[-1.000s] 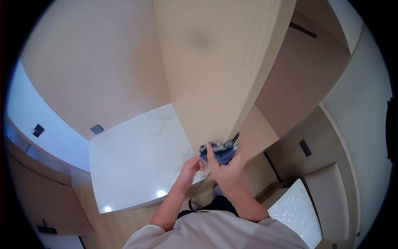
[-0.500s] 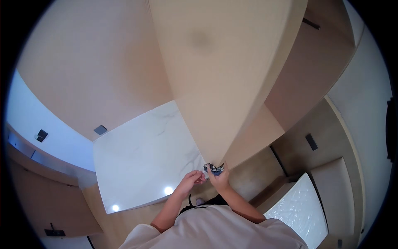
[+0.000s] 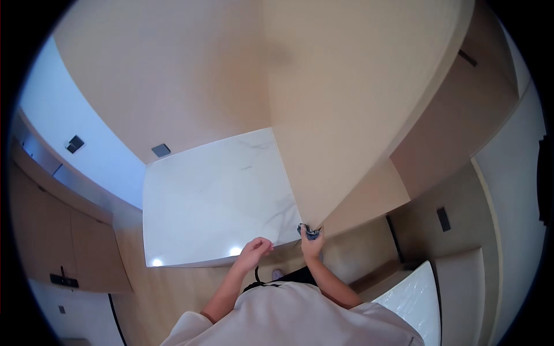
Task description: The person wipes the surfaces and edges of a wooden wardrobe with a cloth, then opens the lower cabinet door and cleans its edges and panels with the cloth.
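Observation:
My right hand (image 3: 312, 245) is closed round a crumpled dark blue and white patterned cloth (image 3: 312, 232). It presses the cloth to the lower front end of a tall light-wood panel (image 3: 346, 115), by the corner of a white marble-look countertop (image 3: 213, 196). Just in front of the counter's edge, my left hand (image 3: 255, 252) hangs in the air with its fingers curled in. Nothing shows in it, and it is apart from the cloth.
Grey sockets (image 3: 161, 150) sit on the back wall and on the white wall at left. A door with a black handle (image 3: 64, 281) stands at lower left. At lower right is a plastic-wrapped white surface (image 3: 412, 305). Wood flooring (image 3: 167, 300) lies below.
The view has shifted, so the counter and panel sit further right and slightly higher. My left hand has drawn away from the right one, which still grips the cloth at the panel's end.

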`<state>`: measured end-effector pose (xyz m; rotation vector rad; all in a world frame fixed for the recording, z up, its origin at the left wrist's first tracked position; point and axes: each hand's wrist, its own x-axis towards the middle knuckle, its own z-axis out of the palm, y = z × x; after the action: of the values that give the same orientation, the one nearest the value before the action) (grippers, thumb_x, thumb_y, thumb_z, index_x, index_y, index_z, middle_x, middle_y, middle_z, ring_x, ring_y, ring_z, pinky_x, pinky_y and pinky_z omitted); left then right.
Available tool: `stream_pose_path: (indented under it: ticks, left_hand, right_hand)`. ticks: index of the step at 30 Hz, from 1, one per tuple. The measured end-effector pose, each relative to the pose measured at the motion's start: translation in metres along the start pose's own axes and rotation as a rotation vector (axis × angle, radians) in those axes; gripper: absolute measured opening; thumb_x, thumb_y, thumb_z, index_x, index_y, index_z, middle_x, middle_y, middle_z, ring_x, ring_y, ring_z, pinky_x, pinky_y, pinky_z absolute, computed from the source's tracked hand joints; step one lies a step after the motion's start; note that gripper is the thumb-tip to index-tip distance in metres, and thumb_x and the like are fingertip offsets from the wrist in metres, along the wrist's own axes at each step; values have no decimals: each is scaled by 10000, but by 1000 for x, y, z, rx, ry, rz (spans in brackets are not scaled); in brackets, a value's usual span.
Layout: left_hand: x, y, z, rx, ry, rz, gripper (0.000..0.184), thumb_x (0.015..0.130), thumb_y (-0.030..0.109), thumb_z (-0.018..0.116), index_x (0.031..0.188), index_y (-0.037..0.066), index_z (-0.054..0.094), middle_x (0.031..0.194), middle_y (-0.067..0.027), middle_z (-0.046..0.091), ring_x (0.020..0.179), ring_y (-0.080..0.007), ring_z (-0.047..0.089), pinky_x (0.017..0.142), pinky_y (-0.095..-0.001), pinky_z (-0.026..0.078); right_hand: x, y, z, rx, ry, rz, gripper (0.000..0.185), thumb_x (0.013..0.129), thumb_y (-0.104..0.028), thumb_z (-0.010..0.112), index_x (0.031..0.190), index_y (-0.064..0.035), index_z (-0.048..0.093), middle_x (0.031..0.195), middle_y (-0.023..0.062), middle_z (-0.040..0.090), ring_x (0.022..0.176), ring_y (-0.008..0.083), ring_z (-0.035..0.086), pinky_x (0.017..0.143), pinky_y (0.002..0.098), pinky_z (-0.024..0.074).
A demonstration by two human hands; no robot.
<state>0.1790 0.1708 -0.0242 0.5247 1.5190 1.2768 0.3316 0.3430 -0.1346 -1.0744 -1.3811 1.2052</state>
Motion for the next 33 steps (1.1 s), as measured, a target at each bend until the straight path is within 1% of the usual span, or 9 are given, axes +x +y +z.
stream_pose_path:
  ticks: [12,15,18,21,22,24,26,28,33]
  left_hand:
    - [-47,-42,-8,50,-144,-32,310,1049,284,643,1249,47,648,1191,-26,686,1079,-123,638,956,-285,509]
    - [-41,-41,3,11,-136,184,426,997,282,722,1343,64,602,1290,-49,640,1164,-140,599,986,-310,496]
    - [-40,-19,18,197,-126,240,655,906,337,821,1430,66,537,1311,-81,589,1235,-175,544,1015,-346,481]
    - [-26,-33,28,359,-220,267,864,805,403,898,1479,55,485,1263,-112,556,1238,-218,515,1014,-383,475]
    - [-24,-41,36,205,-100,397,925,755,440,925,1457,25,489,1209,-117,540,1164,-244,535,975,-382,484]
    - [-20,-41,31,309,3,340,925,745,430,934,1438,7,492,1187,-124,554,1128,-252,559,974,-384,493]
    - [-25,-11,25,382,46,186,895,732,382,954,1394,-20,505,1193,-128,612,1108,-240,615,995,-372,510]
    - [-31,2,30,139,55,234,861,735,348,958,1382,-13,520,1216,-126,641,1116,-225,633,998,-366,519]
    - [-32,6,41,-217,107,123,742,785,226,928,1377,-5,544,1232,-98,679,1102,-179,656,956,-339,544]
  right_hand:
    - [-9,17,-24,-142,-146,93,446,882,-203,841,1199,39,640,1071,133,740,980,205,704,907,342,536]
    - [-37,-34,-33,74,30,124,391,898,-183,826,1183,23,656,1086,105,736,984,191,699,916,338,534]
    - [-63,-82,-51,-48,-283,433,380,944,-240,786,1211,5,670,1131,83,721,1046,171,672,941,320,525]
    - [-64,-88,-41,-33,-758,432,412,972,-257,756,1265,5,632,1172,74,705,1067,168,661,950,315,524]
    - [-61,-97,-34,26,-758,505,430,985,-254,738,1304,4,610,1201,77,691,1088,166,651,954,311,522]
    - [-53,-113,-19,145,-746,644,468,1013,-247,703,1384,2,565,1258,85,665,1129,161,632,963,303,519]
    - [-45,-120,-9,160,-716,562,504,1043,-246,653,1462,-9,504,1345,100,616,1204,163,593,1008,310,498]
    - [-38,-130,-5,187,-715,502,599,1054,-327,630,1549,-43,449,1465,148,535,1338,188,500,1110,307,416]
    - [-28,-124,-18,279,-814,572,527,1108,-299,517,1568,-60,420,1521,82,493,1356,198,502,1156,354,385]
